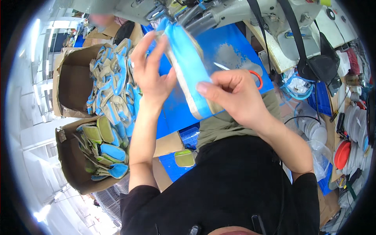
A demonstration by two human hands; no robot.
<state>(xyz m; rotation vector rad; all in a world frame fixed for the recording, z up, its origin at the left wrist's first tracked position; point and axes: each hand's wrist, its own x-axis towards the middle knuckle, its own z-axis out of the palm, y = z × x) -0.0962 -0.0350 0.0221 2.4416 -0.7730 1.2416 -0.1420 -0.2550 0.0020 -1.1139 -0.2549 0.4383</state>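
Note:
A long blue and beige fabric strip [190, 70], looped or folded, hangs slantwise in front of me, its far end under the sewing machine [231, 13]. My right hand [239, 94] pinches its near part between thumb and fingers. My left hand [152, 74] stands beside the strip's far part with fingers spread, slightly blurred; its fingertips come close to the fabric, and I cannot tell whether they touch. Scissors with a red handle [256, 79] lie on the blue tabletop [235, 47], partly hidden by my right hand.
At left, a heap of blue and beige fabric pieces [117, 84] lies by an open cardboard box [76, 82]. A nearer box [72, 166] holds green and blue pouches. One small green pouch [185, 158] lies near my lap. Rolls of white tape [354, 121] crowd the right side.

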